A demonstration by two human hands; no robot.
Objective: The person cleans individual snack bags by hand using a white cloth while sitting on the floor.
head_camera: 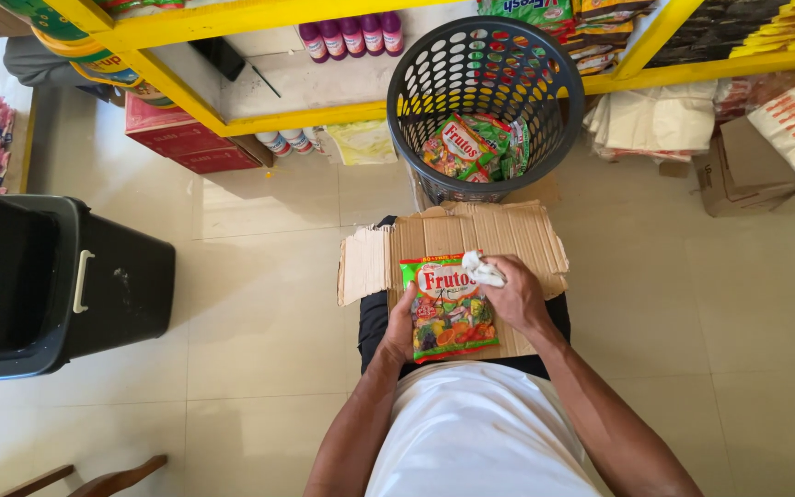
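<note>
The left hand [401, 324] grips the edge of a candy bag [448, 308] lying on cardboard [471, 235]. The right hand [514, 294], fingers closed around a white cloth [482, 270], presses it on the bag's top. A black basket [485, 101] stands just beyond.

A glossy red-and-green candy packet [449, 308] lies on a flat brown corrugated cardboard sheet [499, 235] across the lap. Ahead stands a dark perforated plastic basket [434, 92] holding, seemingly, similar packets; a black lidded bin [121, 285] sits left.

Candy bag [450, 308] at centre is glossy printed plastic film, and the white rag [483, 270] on it looks like soft crumpled cloth. Cardboard [471, 237] under it is matt, ribbed, torn at the edges. Basket [487, 101] up top is dark perforated plastic. Floor tiles [259, 276] are smooth with a slight sheen.
</note>
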